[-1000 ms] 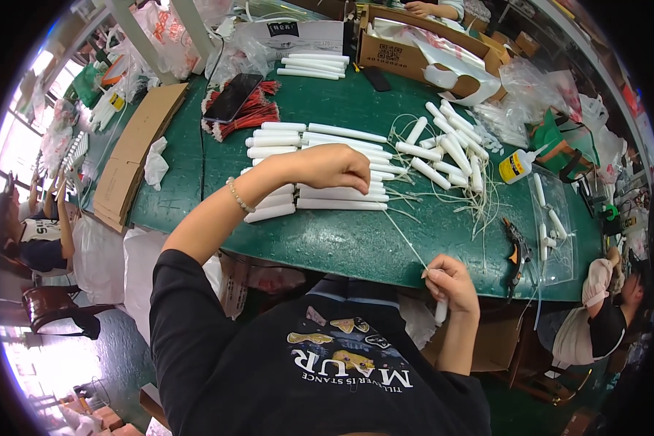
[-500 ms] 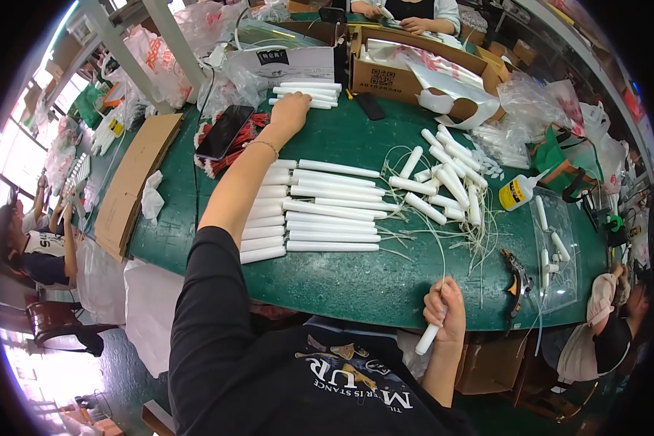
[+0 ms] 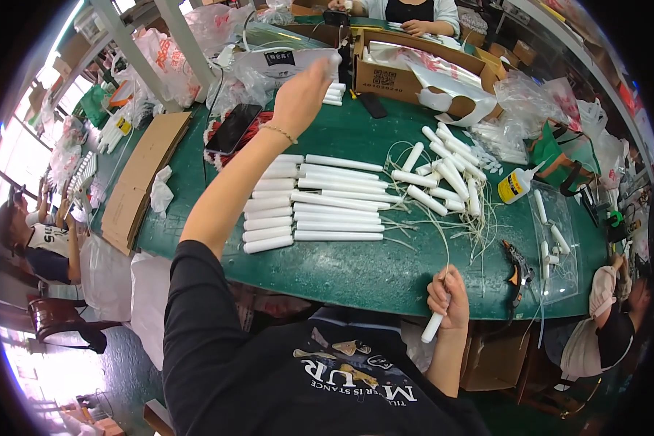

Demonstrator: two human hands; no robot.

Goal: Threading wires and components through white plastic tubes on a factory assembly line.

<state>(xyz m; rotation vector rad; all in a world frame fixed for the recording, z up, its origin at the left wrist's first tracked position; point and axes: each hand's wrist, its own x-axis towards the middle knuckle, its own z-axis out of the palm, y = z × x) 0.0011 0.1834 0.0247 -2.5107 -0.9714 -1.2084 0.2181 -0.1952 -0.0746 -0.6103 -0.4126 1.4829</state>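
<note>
My right hand (image 3: 449,296), closed, grips a white tube (image 3: 432,328) near the table's front edge. A thin pale cord (image 3: 443,243) runs from this hand up towards the loose tubes. My left arm reaches across to the back, and my left hand (image 3: 305,91) is raised beside a small stack of white tubes (image 3: 334,94), partly hiding it. A pale spot shows at its blurred fingertips; I cannot make out whether it is a held thing. Under that forearm lie rows of white tubes (image 3: 338,216), with cords trailing from their right ends.
A jumbled pile of white tubes (image 3: 450,178) lies right of centre. Near it are a yellow-labelled glue bottle (image 3: 514,187), a black and orange hand tool (image 3: 516,272) and a clear bag (image 3: 563,272). A phone (image 3: 234,129), cardboard sheets (image 3: 142,182) and an open box (image 3: 414,91) lie farther off.
My left hand has lifted off the back stack of tubes, moving up and to the right. My right hand keeps its grip on the tube. The whole view has shifted slightly.
</note>
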